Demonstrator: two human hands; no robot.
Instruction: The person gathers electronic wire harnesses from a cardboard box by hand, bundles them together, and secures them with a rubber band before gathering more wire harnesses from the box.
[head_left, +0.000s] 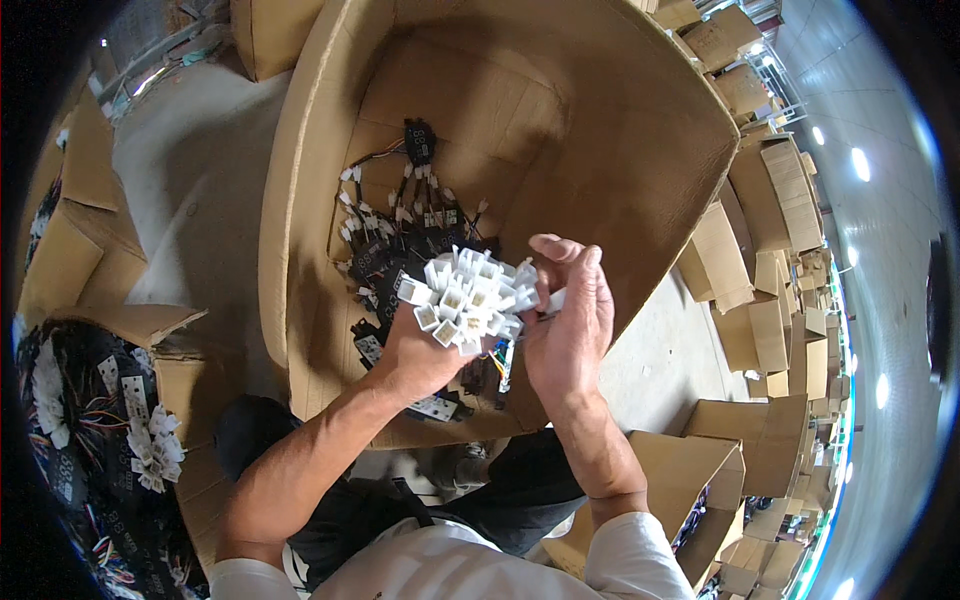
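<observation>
My left hand (420, 350) is closed around a thick bundle of white plastic wire connectors (470, 295), their open ends facing up. The wires below the bundle are mostly hidden by the hand, apart from a few coloured ones. Beside it, my right hand (575, 330) is cupped with thumb and fingers extended, its palm toward the bundle's right side. One white connector (556, 300) shows against that palm. Beneath both hands, a large cardboard box (600, 130) holds several black display modules (420, 143) with wires and white connectors, heaped at its left.
At the lower left, another cardboard box (190, 395) is packed with wired black modules (110, 500). An open carton (690, 470) with wired parts stands at the lower right. Several stacked cartons (765, 330) line the right side. Grey floor (195, 180) shows at the left.
</observation>
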